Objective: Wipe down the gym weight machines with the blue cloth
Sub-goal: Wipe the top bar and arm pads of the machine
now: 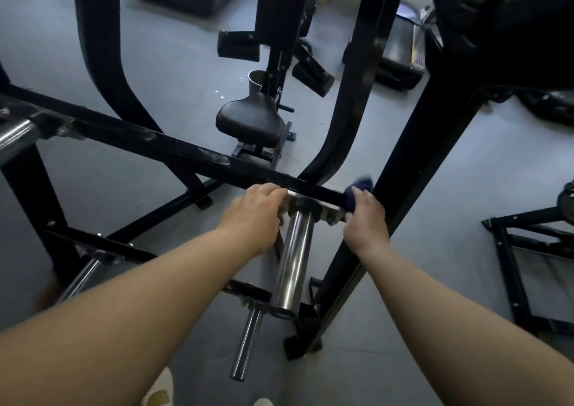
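- Two light shoe tips showed at the bottom edge, on the grey floor.
- Both bare forearms reached forward and down toward a black machine frame.
- A short chrome peg and a thicker chrome sleeve stuck out toward the camera between the two arms; the sleeve ran up to a plate on the black crossbar.
- The left hand rested on the crossbar just left of the sleeve's root, its fingers curled over the bar's near edge.
- The right hand was clamped on the blue cloth, fingers bunched round it, pressing it against the crossbar where the bar met the slanted black post.
- The cloth stuck out above and beyond the right hand's fingers, wedged in the corner between bar and post, so there was little room to the right; leftward the bar's top ran bare, with pale scuffs along it.
- Past the bar stood a black padded seat on its own small base, with open floor on either side of it.
- Behind the seat, a cup sat on the floor beside the seat's column.
- Further machines lay dark and blurred at the far edges.
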